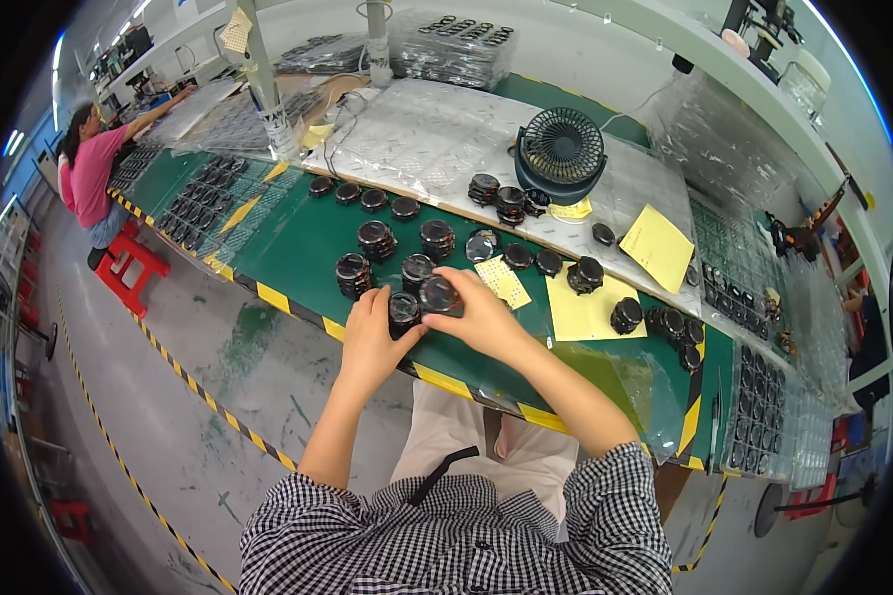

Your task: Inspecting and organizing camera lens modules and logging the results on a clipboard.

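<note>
My right hand [484, 315] grips a round black part with a glossy, clear-looking top [438, 293], tilted a little, just above the green mat. To its left, my left hand [369, 342] has its thumb and fingers wrapped round a short stack of similar round black parts [404, 306]. The two lie side by side, close together. Directly behind stands another stack [417, 269]. More stacks rise at the left [353, 276] and farther back [375, 239], with one more [437, 238] beside that. How many parts each hand holds cannot be made out.
A dark desk fan [561, 154] stands beyond the mat, near yellow paper sheets [657, 247]. Single round parts [405, 207] line the back edge. Trays of black parts [759, 412] lie at the right. Striped tape [437, 378] marks the front edge. A person in pink [94, 164] sits far left.
</note>
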Demonstrator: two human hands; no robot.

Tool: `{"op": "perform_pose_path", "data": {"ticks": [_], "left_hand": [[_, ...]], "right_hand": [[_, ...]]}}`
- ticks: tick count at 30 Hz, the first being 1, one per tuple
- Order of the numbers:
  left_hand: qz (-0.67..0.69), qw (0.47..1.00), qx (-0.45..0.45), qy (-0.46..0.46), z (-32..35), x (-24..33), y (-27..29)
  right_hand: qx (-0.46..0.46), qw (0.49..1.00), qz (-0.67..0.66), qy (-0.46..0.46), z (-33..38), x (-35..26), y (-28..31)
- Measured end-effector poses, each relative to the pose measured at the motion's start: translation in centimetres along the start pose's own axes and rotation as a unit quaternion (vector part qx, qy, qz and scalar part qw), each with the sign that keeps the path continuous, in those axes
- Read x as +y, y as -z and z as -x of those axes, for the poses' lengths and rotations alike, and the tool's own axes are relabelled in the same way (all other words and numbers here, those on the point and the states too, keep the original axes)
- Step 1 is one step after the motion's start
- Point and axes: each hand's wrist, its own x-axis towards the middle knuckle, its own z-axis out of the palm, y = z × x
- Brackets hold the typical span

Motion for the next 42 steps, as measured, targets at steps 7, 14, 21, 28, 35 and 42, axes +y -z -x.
{"op": "perform_pose_path", "data": {"ticks": [7, 14, 21, 28, 35, 42], "left_hand": [[-0.021, 0.999, 0.035, 0.009, -0.5, 0.9, 0.0], [0.307, 0.944, -0.108, 0.054, -3.1, 9.8, -0.3], [0.547, 0.776, -0.309, 0.056, -8.5, 14.8, -10.3], [0.611, 0.704, -0.331, 0.146, -9.5, 15.6, -14.4], [0.676, 0.636, -0.312, 0.205, -8.4, 15.4, -14.4], [0.678, 0.621, -0.334, 0.207, -8.1, 15.5, -14.3]], "right_hand": [[0.026, 0.948, -0.297, -0.108, 5.7, 4.4, 5.8], [0.127, 0.888, -0.420, -0.139, 10.7, 5.6, 11.4], [0.218, 0.852, -0.458, -0.127, 11.8, 7.4, 12.9], [0.244, 0.892, -0.363, -0.117, 13.0, 8.3, 13.0], [0.262, 0.884, -0.373, -0.100, 13.1, 6.4, 13.6], [0.280, 0.882, -0.360, -0.115, 12.9, 6.9, 13.6]]}}
